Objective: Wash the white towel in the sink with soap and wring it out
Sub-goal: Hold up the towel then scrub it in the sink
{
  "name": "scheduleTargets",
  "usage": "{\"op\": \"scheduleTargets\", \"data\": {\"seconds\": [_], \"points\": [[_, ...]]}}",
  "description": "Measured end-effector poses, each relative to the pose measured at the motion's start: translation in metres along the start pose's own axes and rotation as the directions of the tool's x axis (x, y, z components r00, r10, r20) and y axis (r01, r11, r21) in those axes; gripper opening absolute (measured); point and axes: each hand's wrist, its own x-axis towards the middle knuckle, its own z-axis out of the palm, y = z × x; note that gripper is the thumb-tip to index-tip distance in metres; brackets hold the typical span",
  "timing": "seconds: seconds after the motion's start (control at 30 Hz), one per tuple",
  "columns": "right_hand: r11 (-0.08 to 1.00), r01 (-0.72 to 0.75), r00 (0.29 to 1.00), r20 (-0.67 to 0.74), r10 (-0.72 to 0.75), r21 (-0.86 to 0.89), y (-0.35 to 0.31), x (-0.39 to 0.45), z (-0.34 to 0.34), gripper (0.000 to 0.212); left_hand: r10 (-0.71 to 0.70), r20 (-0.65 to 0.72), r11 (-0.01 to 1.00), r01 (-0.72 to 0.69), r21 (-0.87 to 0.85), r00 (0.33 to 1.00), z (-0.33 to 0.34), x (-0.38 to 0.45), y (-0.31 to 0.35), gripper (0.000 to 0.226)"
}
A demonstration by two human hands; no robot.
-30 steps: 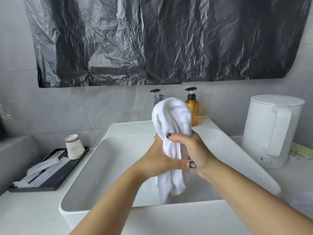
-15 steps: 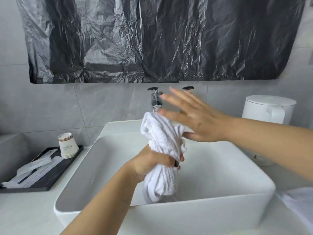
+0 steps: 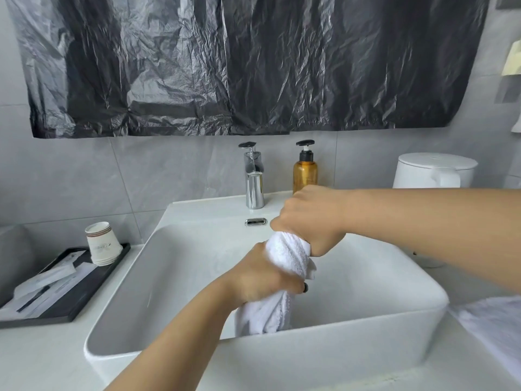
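The white towel is bunched into a thick roll over the white rectangular sink. My left hand grips its lower middle, and the towel's loose end hangs below into the basin. My right hand is closed around the towel's upper end, fist turned knuckles up. An amber soap pump bottle stands on the sink's back ledge, right of the chrome tap. No water runs from the tap.
A white lidded bin stands behind my right forearm. On the left counter a black tray holds stacked paper cups and wrapped sachets. Another white cloth lies at the right edge. Black plastic sheeting covers the wall above.
My right hand let go of the towel, swung open above it, then came down and closed on its top end. The towel dropped lower over the basin.
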Motion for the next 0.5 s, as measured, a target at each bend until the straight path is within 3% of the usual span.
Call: {"op": "scheduleTargets", "data": {"seconds": [0.17, 0.3, 0.4, 0.5], "points": [[0.994, -0.108, 0.983, 0.15, 0.102, 0.032, -0.009, 0.007, -0.006, 0.014, -0.043, -0.129, 0.978, 0.068, 0.199, 0.991, 0.005, -0.003, 0.002, 0.023], [0.988, -0.152, 0.963, 0.226, 0.144, 0.016, -0.015, 0.015, -0.008, 0.014, -0.033, -0.255, 0.874, 0.152, 0.462, 0.966, 0.013, 0.001, 0.001, 0.027], [0.975, -0.215, 0.93, 0.317, 0.188, 0.053, -0.016, 0.018, -0.013, 0.012, -0.013, -0.371, 0.872, 0.192, 0.451, 0.929, 0.015, 0.003, 0.0, 0.021], [0.948, -0.253, 0.929, 0.322, 0.182, 0.193, -0.009, 0.019, -0.014, 0.013, -0.029, -0.396, 0.921, 0.179, 0.347, 0.918, 0.009, 0.003, 0.002, 0.027]]}}
